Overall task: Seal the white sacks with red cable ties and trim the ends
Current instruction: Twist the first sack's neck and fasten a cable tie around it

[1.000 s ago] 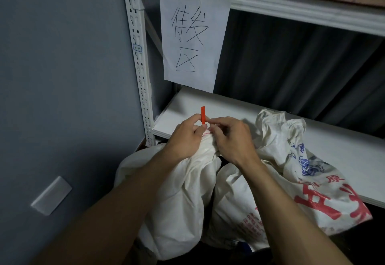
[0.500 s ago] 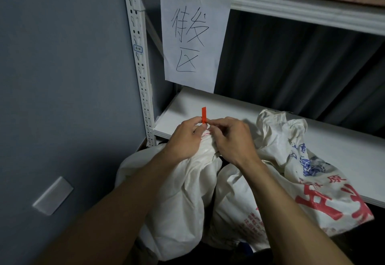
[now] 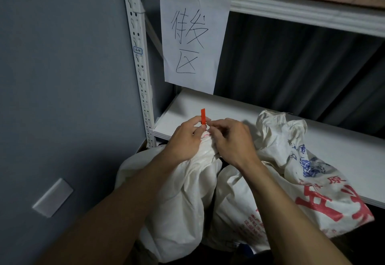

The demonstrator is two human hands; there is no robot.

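Almost nothing has moved over the last second: both hands remain pinched together at the gathered neck of the left sack point(image 3: 177, 198), and the red tie point(image 3: 203, 116) stands as upright between them as before. The left hand point(image 3: 185, 139) is closed around the bunched cloth, its fingertips point(image 3: 203, 127) touching the base of the tie. The right hand point(image 3: 231, 139) is closed too, fingers curled in toward the tie from the other side; whether it holds the tie or only the cloth is hidden.

Judging by the folds, the sack is soft woven fabric that slumps and creases easily, so the neck wants a firm squeeze just below the tie. The tie looks like a thin, stiff, smooth plastic strip, light and likely slippery; its free end above the fingers is the natural place to pull.

A second sack point(image 3: 239, 208) lies just right of the right wrist, and a third, printed in red and blue point(image 3: 308, 181), rests beyond it against the shelf point(image 3: 229, 110). The shelf edge runs just behind the hands, with a rack post point(image 3: 143, 89) beyond the left hand. Open room lies above the hands.
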